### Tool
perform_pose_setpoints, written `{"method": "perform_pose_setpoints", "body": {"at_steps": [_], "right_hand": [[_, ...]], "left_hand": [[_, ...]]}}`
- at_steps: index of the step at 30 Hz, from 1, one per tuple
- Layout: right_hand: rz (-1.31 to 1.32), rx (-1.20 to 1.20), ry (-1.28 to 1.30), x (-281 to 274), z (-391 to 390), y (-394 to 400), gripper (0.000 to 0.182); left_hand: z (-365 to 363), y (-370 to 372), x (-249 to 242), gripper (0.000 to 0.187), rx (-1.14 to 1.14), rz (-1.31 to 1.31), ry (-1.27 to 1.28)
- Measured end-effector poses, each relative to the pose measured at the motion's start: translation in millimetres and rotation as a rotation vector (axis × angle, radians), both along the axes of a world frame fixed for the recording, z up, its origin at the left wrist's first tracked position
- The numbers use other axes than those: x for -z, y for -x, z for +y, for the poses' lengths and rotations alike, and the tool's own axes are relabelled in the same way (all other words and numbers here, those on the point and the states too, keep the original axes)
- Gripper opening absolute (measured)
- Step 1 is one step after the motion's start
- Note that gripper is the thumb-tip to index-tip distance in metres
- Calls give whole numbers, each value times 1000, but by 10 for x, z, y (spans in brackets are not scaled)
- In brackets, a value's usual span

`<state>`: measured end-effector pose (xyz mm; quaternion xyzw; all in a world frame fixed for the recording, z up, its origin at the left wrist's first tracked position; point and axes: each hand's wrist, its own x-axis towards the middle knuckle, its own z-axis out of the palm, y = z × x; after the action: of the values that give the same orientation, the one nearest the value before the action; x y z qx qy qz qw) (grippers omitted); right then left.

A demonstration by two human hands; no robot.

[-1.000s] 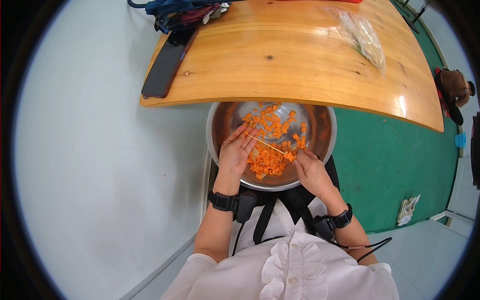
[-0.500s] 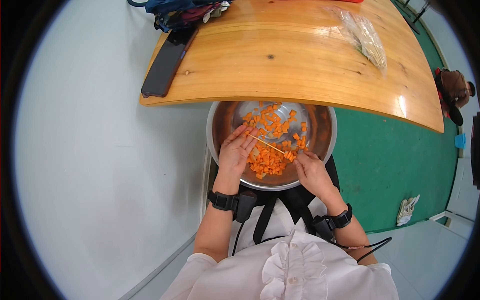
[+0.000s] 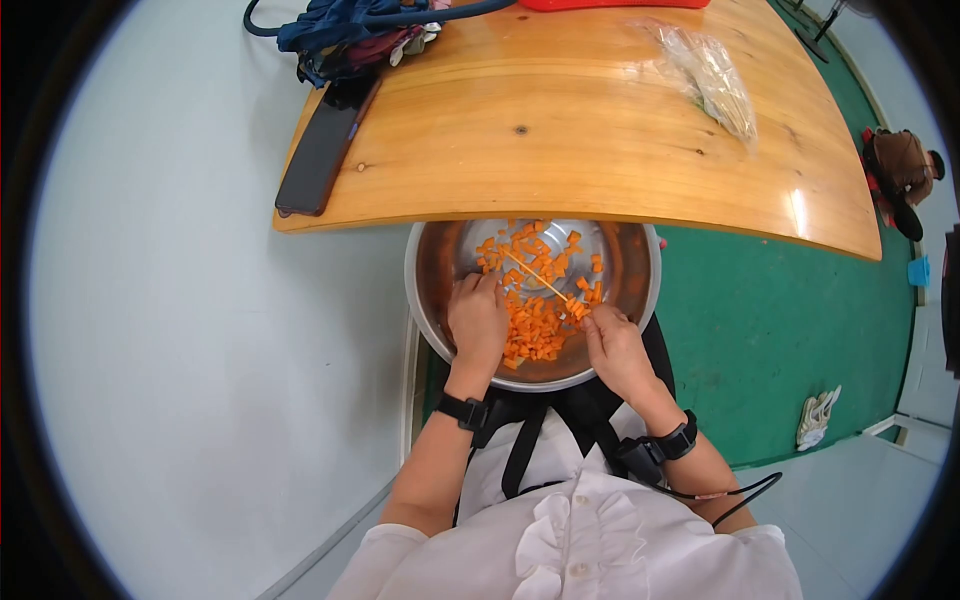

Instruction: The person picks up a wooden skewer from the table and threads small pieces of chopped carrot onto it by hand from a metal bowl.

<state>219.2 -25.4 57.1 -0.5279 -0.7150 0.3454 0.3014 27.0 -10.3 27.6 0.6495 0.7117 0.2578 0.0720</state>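
A wide metal bowl [image 3: 412, 290] sits on my lap, partly under the table edge, with many diced carrot pieces [image 3: 535, 335] inside. My right hand [image 3: 617, 345] pinches the near end of a thin wooden skewer [image 3: 538, 277], where several carrot pieces [image 3: 577, 308] are threaded. The skewer's bare length points up and left across the bowl. At the bowl's left side, my left hand [image 3: 478, 318] is back-up, its fingers curled down among the carrots. Its fingertips are hidden, so any piece between them cannot be made out.
On the wooden table [image 3: 520, 170] lie a dark phone [image 3: 328, 150], a bundle of dark cloth [image 3: 350, 40] and a clear plastic bag of thin sticks [image 3: 715, 85]. A red object [image 3: 610, 3] shows at the far edge. White wall stands at left; gloves [image 3: 817, 418] lie on the floor at right.
My left hand has turned from palm-up beside the skewer tip to back-up, dropping down to the carrots. My right hand still holds the skewer. The view has shifted slightly.
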Motion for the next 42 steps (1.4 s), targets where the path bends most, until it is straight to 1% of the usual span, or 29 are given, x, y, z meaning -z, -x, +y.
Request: {"method": "perform_pose_setpoints", "body": {"at_steps": [2, 6, 12, 15, 18, 21, 24, 26, 30, 33, 36, 37, 40, 42], "right_hand": [[7, -13, -45, -17, 7, -1, 8], [44, -26, 12, -26, -2, -8, 14], [45, -27, -22, -18, 7, -6, 13], [26, -33, -15, -12, 5, -8, 12], [32, -48, -4, -16, 5, -23, 10], [46, -40, 17, -22, 0, -20, 11], [16, -51, -25, -14, -1, -2, 10], [17, -36, -63, 20, -1, 9, 10], [-12, -53, 10, 6, -11, -9, 10], [-50, -62, 64, 21, -13, -32, 9], [-71, -79, 81, 48, -44, -30, 8], [-82, -84, 69, 64, -53, -30, 7], [-101, -101, 21, 55, -52, -24, 6], [-109, -106, -5, 54, -51, -15, 6]], "left_hand": [[81, -14, 9, 19, 21, 71, 24], [218, -18, 74, 22, 64, 139, 122], [182, -140, 120, 27, 66, 60, 207], [183, -167, 195, 25, 77, 66, 147], [185, -134, 204, 21, 74, -32, 126], [187, -100, 153, 21, 15, 9, 255], [158, -64, 229, 16, 28, 26, 230], [140, -60, 230, 13, 13, -6, 200], [106, -65, 235, 4, 34, -18, 154], [93, -28, 158, 6, -72, -230, 112], [85, 50, 168, 11, -263, -961, 131], [79, 58, 164, 15, -301, -1153, 114], [68, 83, 132, 16, -305, -1293, 91], [58, 68, 95, 16, -311, -1305, 91]]}}
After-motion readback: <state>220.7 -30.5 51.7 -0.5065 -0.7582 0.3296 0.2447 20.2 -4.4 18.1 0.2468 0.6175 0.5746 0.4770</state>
